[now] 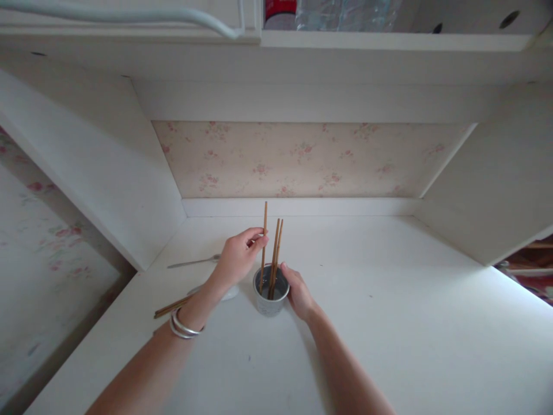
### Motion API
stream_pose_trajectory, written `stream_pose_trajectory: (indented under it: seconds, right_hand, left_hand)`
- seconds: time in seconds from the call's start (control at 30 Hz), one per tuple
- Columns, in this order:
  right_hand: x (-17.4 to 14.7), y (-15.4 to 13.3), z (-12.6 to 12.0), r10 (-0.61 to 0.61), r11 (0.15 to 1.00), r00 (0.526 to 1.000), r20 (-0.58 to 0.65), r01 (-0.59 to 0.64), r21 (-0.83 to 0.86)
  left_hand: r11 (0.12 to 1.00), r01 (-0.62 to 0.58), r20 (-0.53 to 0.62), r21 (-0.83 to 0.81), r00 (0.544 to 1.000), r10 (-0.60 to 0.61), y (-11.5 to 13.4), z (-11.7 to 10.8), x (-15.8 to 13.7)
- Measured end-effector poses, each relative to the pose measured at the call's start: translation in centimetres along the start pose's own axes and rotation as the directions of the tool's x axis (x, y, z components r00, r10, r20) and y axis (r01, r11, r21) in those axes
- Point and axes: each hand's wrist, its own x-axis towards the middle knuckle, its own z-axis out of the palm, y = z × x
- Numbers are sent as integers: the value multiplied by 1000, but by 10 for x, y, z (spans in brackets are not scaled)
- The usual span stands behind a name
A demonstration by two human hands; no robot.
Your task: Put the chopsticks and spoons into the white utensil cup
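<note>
A grey cup (pixel 270 306) stands upright on the white desk, with two wooden chopsticks (pixel 276 249) leaning together inside it. My left hand (pixel 242 253) pinches another wooden chopstick (pixel 263 262) between thumb and fingers; its lower end is inside the cup. My right hand (pixel 299 293) is wrapped round the cup's right side, thumb at the rim. Under my left forearm, more chopsticks (pixel 170 307) lie with one end near a white dish (pixel 232 293), which the arm partly hides. Behind my left wrist lies a thin metal utensil (pixel 192 263), its right end covered by the hand.
The white desktop (pixel 380 323) runs between two side panels (pixel 99 150). Overhead, a shelf (pixel 389 41) holds clear plastic bottles (pixel 337 14) and a red item (pixel 280 8). Floral wallpaper (pixel 302 158) covers the back.
</note>
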Motion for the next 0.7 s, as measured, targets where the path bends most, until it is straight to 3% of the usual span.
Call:
stream_pose_trajectory:
  seconds: [0.23, 0.7]
  right_hand:
    - [0, 0, 0, -23, 1000, 1000, 0, 23, 5]
    - [4, 9, -4, -27, 998, 999, 18, 26, 54]
  left_hand:
    - [999, 44, -10, 1, 999, -44, -12, 23, -18]
    - [1000, 28, -17, 2, 999, -27, -18, 35, -27]
